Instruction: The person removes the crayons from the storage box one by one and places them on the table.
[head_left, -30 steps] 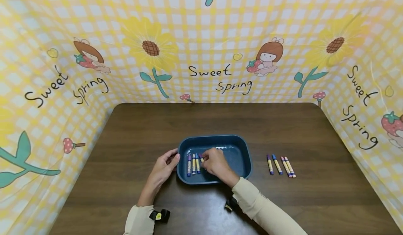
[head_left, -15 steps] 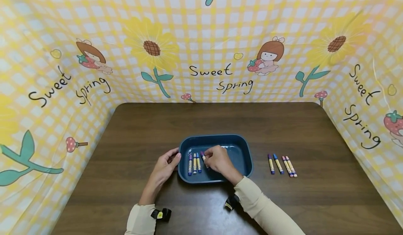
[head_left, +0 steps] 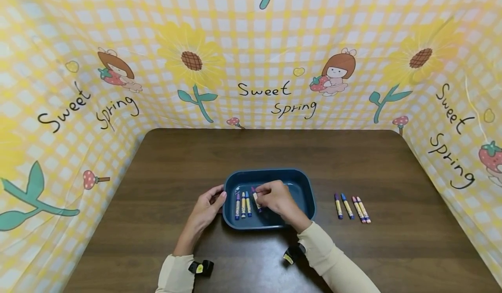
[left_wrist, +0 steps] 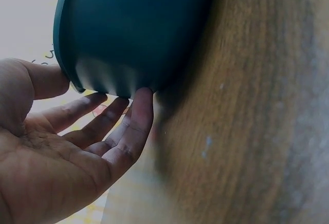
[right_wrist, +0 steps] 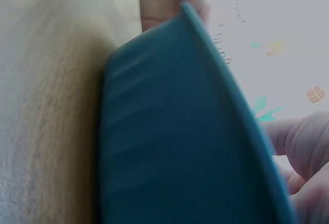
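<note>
L hand (head_left: 205, 206) at L end of blue tray (head_left: 270, 169): thumb at rim, fingertips on outer end wall. Fingers spread apart, loosely bent, palm well off the wall (L wrist view). R hand (head_left: 277, 198) reaches in over near rim, approx. mid tray, fingers bent, thumb & index at a purple-tipped crayon (head_left: 253, 190). Can't tell if pinched or only touched; R wrist view has tray wall in front of the fingertips, also blurry.

That crayon: inside tray, slightly tilted vs the others, top end leaning L, lower part partly behind fingers. To its L, 3 more crayons in a row, near upright in view, side by side w/ small gaps: purple tip (head_left: 237, 206), whitish tip (head_left: 243, 205), blue tip (head_left: 248, 204). R half of tray floor partly hidden by R hand & wrist.

4 crayons on brown table (head_left: 176, 162), R of tray, well apart from it: purple tip (head_left: 338, 206), blue tip (head_left: 347, 206), then 2 pinkish ones (head_left: 361, 209) just beside each other.

Cream sleeves (head_left: 333, 258), black strap at each wrist. Yellow/white checked cloth (head_left: 266, 44) behind table & both sides, w/ flowers, girl figs, "Sweet Spring" text.
</note>
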`<state>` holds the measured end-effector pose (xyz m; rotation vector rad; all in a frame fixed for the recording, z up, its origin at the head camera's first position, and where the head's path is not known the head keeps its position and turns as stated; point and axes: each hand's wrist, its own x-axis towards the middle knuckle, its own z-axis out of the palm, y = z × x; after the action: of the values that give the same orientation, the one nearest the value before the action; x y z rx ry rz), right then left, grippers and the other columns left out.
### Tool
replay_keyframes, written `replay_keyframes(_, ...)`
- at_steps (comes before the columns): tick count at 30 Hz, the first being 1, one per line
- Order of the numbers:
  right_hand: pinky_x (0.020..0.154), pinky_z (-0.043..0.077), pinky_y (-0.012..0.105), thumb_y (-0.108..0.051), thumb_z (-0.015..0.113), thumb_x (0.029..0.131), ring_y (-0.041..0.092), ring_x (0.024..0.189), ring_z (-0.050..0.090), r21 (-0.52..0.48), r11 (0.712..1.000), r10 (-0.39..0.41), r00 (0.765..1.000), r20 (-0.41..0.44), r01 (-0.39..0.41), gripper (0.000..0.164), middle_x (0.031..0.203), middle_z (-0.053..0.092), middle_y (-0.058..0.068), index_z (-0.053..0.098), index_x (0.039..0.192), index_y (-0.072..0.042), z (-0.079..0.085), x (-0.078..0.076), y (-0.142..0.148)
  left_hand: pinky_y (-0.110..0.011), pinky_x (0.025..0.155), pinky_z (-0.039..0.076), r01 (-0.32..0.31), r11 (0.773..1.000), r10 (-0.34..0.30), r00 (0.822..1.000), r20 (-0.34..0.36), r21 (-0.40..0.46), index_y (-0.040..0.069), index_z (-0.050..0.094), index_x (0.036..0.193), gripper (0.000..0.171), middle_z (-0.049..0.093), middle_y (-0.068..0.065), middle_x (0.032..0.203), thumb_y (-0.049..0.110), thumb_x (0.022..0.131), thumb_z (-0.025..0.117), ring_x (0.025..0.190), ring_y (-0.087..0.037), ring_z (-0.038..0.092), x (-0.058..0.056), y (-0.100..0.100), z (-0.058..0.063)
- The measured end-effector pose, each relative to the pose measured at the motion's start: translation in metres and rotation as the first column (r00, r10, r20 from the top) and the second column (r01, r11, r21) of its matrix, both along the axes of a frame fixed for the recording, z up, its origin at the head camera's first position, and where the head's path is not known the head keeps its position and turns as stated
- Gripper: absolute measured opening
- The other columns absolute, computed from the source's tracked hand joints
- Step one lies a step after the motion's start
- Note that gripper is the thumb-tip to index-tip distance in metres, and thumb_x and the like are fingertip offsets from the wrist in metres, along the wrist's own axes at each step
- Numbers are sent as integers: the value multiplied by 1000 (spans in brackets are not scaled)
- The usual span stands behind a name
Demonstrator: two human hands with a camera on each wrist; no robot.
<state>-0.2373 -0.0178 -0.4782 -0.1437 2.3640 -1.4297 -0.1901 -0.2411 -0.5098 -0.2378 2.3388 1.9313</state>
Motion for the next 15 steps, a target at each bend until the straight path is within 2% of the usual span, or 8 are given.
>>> replay_keyframes(8,81,62,36,-4,73,92,19,84,68,-57,997,-51,999,8,52,21,107,75,11,76,112,-4,14,3,18,-19,74,55,-1,1000,1,1000,2,-7,-6,50,144,42,61,-29,130,12,106,52,108,-28,63,0,0,0)
replay_keyframes(15,78,61,32,-1,75,87,16,83,68,-159,984,-83,997,9,83,24,100,75,11,75,111,0,24,4,37,-18,72,55,-4,1000,4,1000,8,-19,-5,50,144,42,62,-29,129,13,107,52,107,-28,63,1,1,1)
